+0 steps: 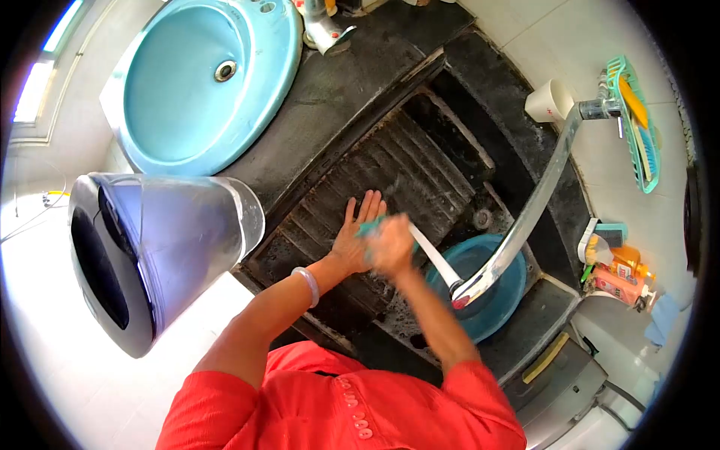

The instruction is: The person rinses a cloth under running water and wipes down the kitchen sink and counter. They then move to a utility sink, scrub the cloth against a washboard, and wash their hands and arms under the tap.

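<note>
My left hand (358, 238) lies with its fingers stretched out on the dark ridged washboard (409, 169) of the sink. A pale bracelet (306, 286) circles that wrist. Beside it, blurred by motion, my right hand (391, 246) is closed in a fist. A teal-green piece (369, 227) shows between the two hands; its kind is too smeared to make out. A white stick-like part (437, 259) runs from behind my right hand to the tip of the metal faucet (529, 221). Below the faucet, a blue basin (506, 289) is partly hidden by it and my right forearm.
A light-blue washbasin (184, 82) is set in the dark counter (337, 97) at upper left. A large purple-tinted bin (172, 232) lies to the left. On the right are a white cup (549, 101), a green wall rack (652, 161) and several bottles (616, 283).
</note>
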`<state>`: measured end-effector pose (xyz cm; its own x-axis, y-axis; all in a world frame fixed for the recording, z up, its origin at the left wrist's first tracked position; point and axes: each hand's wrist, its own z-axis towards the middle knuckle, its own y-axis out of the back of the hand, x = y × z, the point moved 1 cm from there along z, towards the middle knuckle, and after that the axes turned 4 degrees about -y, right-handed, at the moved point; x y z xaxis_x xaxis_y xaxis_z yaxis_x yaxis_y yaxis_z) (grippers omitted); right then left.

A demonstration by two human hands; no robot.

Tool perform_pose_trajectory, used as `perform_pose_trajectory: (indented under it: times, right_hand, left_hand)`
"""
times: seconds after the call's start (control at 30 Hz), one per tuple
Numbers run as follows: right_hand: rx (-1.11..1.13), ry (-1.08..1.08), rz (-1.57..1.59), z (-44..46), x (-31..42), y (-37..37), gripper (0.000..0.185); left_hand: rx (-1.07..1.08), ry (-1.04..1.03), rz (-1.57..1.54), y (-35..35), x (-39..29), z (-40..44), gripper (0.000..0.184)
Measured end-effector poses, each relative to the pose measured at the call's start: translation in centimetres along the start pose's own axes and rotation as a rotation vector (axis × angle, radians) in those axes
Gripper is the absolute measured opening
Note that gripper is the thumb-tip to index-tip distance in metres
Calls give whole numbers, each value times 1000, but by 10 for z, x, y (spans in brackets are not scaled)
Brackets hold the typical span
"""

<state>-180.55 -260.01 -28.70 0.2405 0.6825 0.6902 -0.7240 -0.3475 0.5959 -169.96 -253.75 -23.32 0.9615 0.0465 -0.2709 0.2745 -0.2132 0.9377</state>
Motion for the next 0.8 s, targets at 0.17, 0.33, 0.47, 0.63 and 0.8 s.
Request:
perform_pose_trajectory:
  times: [0.17, 0.33, 0.47, 0.63, 0.8]
  right_hand:
    - [-10, -328, -439, 86, -40, 24, 31]
    - [92, -214, -92, 16, 23, 32, 28]
    - [-68, -332, -371, 94, -39, 13, 21]
    - [-131, -237, -350, 40, 27, 28, 25]
    - [-190, -194, -45, 21, -14, -2, 19]
  left_hand:
    - [20, -2, -121, 7, 7, 0, 77]
    - [39, 17, -47, 6, 6, 7, 74]
    - [21, 42, -84, 7, 5, 3, 76]
    - [-97, 9, -242, -2, 7, 2, 75]
    - [91, 41, -17, 0, 1, 10, 68]
